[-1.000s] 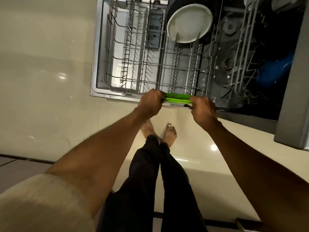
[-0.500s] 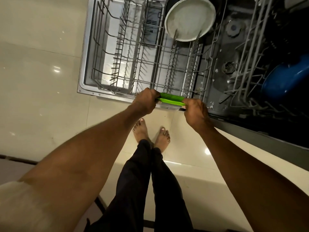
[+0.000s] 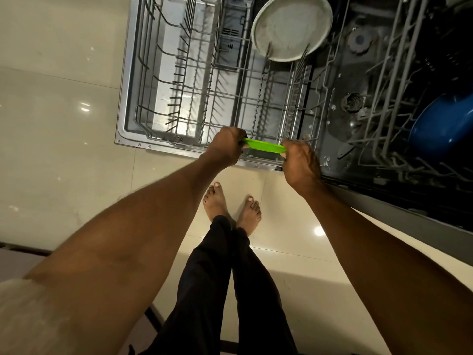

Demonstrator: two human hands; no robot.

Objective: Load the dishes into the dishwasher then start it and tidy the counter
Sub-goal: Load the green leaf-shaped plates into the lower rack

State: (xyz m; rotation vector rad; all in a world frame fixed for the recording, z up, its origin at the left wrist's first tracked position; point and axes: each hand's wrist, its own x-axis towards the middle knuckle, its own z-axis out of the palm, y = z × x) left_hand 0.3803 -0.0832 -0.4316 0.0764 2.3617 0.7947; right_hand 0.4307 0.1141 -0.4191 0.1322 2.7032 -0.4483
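Observation:
A flat green dish [image 3: 263,145] is seen edge-on over the near rim of the pulled-out lower rack [image 3: 194,98]. My left hand [image 3: 226,147] grips its left end and my right hand [image 3: 300,162] grips its right end. A pale round plate [image 3: 290,26] stands upright among the tines at the far side of the rack. A blue bowl [image 3: 445,124] sits in the upper rack [image 3: 399,73] at the right. The open dishwasher door [image 3: 128,103] lies flat beneath the lower rack.
My bare feet [image 3: 231,208] stand on the glossy cream floor tiles [image 3: 58,129] just in front of the door. The dark tub floor with its filter [image 3: 353,102] shows between the two racks. A counter edge [image 3: 399,213] runs diagonally at the right.
Both hands, still holding the green dish, have moved slightly forward over the rack's near edge. The view has shifted closer to the dishwasher.

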